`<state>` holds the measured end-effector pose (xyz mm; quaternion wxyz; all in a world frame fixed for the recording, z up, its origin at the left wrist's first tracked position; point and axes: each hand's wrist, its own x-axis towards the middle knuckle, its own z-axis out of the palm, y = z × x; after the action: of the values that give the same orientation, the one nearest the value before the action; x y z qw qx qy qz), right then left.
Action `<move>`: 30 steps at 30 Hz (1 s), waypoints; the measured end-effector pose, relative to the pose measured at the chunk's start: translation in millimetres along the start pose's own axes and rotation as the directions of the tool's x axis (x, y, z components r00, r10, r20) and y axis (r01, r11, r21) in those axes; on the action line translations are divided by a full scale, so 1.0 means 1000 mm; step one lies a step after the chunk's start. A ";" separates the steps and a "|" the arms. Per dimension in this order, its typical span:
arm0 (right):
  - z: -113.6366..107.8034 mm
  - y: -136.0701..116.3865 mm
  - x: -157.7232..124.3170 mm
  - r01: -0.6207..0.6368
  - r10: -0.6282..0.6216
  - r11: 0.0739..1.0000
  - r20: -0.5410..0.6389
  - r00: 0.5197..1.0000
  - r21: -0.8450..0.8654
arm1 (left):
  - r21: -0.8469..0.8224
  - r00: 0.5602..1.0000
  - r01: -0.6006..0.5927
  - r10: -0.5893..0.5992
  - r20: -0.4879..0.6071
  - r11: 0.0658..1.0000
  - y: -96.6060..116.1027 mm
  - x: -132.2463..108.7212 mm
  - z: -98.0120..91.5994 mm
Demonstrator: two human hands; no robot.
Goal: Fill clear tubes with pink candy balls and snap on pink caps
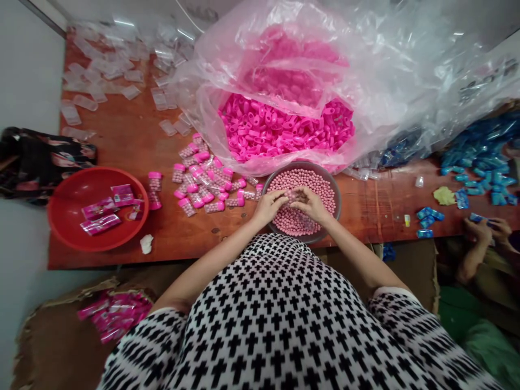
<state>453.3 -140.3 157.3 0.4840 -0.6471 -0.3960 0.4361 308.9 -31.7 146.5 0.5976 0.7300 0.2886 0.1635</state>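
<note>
Above a dark round bowl (339,203) of small pink balls (304,181), my two hands meet. My left hand (270,207) is closed, pinching one side of a small clear plastic container (291,196) with some pink in it. The fingers of my right hand (311,206) close on its other side and partly cover it. Just left of the bowl lies a pile of filled clear containers with pink caps (207,181). Behind the bowl, loose bright pink caps (284,127) fill a large translucent plastic bag (211,108).
At the left stands a red basin (60,216) with several pink packets (99,216). Empty clear containers (97,76) lie at the back left. Blue containers (475,173) are at the right, near another person's hands (487,230). A cardboard box (49,336) with pink packets sits below the table.
</note>
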 end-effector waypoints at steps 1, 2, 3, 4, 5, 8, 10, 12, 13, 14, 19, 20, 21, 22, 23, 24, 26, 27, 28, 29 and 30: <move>-0.004 -0.007 0.000 0.050 -0.048 0.995 0.025 0.999 -0.086 | -0.020 1.000 -0.007 0.008 0.026 1.000 0.000 0.001 -0.001; -0.008 -0.013 0.000 0.107 -0.096 0.978 0.066 0.993 -0.179 | -0.039 0.998 -0.015 0.018 0.057 0.999 0.000 0.002 -0.003; -0.012 -0.018 0.000 0.167 -0.140 0.950 0.117 0.983 -0.264 | -0.055 0.996 -0.026 0.031 0.089 0.998 0.001 0.003 -0.005; -0.016 -0.023 0.001 0.226 -0.178 0.917 0.169 0.969 -0.329 | -0.066 0.992 -0.037 0.044 0.119 0.997 0.001 0.004 -0.008; -0.018 -0.026 0.001 0.277 -0.208 0.886 0.215 0.954 -0.373 | -0.070 0.988 -0.049 0.059 0.145 0.996 0.002 0.005 -0.010; -0.020 -0.031 0.002 0.347 -0.240 0.824 0.279 0.930 -0.447 | -0.045 0.973 -0.096 0.104 0.207 0.994 0.007 0.008 -0.016; -0.019 -0.032 0.001 0.341 -0.212 0.803 0.300 0.930 -0.488 | -0.021 0.961 -0.131 0.132 0.244 0.991 0.010 0.009 -0.019; -0.017 -0.033 -0.001 0.310 -0.167 0.810 0.310 0.936 -0.499 | -0.009 0.947 -0.164 0.160 0.279 0.986 0.012 0.010 -0.021; -0.017 -0.033 -0.003 0.285 -0.144 0.827 0.306 0.941 -0.485 | -0.006 0.943 -0.177 0.171 0.286 0.984 0.013 0.010 -0.021; -0.018 -0.033 -0.004 0.255 -0.123 0.851 0.298 0.946 -0.459 | -0.005 0.942 -0.186 0.179 0.284 0.983 0.013 0.011 -0.021; -0.049 -0.032 0.017 0.090 -0.046 0.944 0.144 0.989 -0.318 | 0.030 0.982 -0.172 0.168 0.086 0.985 0.011 0.014 -0.021; -0.061 -0.032 0.029 0.056 -0.049 0.936 0.027 0.998 -0.348 | 0.031 0.985 -0.165 0.164 0.054 0.986 0.011 0.015 -0.021; -0.075 -0.031 0.044 0.012 -0.067 0.912 -0.119 0.991 -0.411 | 0.025 0.986 -0.160 0.159 0.043 0.987 0.012 0.015 -0.022; -0.089 -0.031 0.062 -0.042 -0.099 0.874 -0.263 0.960 -0.483 | 0.014 0.987 -0.150 0.150 0.052 0.989 0.012 0.016 -0.023; -0.103 -0.031 0.080 -0.084 -0.144 0.831 -0.359 0.922 -0.549 | 0.000 0.989 -0.134 0.134 0.069 0.991 0.013 0.016 -0.023; -0.117 -0.031 0.100 -0.113 -0.185 0.786 -0.405 0.896 -0.608 | -0.011 0.991 -0.110 0.111 0.081 0.994 0.013 0.017 -0.024; -0.139 -0.033 0.136 -0.160 -0.238 0.699 -0.438 0.867 -0.697 | -0.029 0.997 -0.046 0.048 0.063 0.999 0.012 0.018 -0.025; -0.148 -0.035 0.152 -0.169 -0.253 0.654 -0.423 0.870 -0.738 | -0.038 0.999 -0.016 0.018 0.037 0.999 0.012 0.019 -0.026; -0.154 -0.037 0.167 -0.159 -0.263 0.605 -0.385 0.885 -0.780 | -0.048 1.000 0.007 -0.006 0.012 0.999 0.011 0.020 -0.027; -0.159 -0.039 0.179 -0.137 -0.265 0.554 -0.330 0.906 -0.821 | -0.058 1.000 0.023 -0.023 -0.006 0.998 0.010 0.022 -0.028; -0.162 -0.041 0.189 -0.104 -0.257 0.505 -0.264 0.930 -0.857 | -0.071 0.999 0.034 -0.035 -0.015 0.997 0.010 0.024 -0.029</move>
<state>661.0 -0.3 187.7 0.1816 -0.8502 -0.4929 0.0339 312.9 4.3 159.9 0.6233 0.7021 0.2999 0.1692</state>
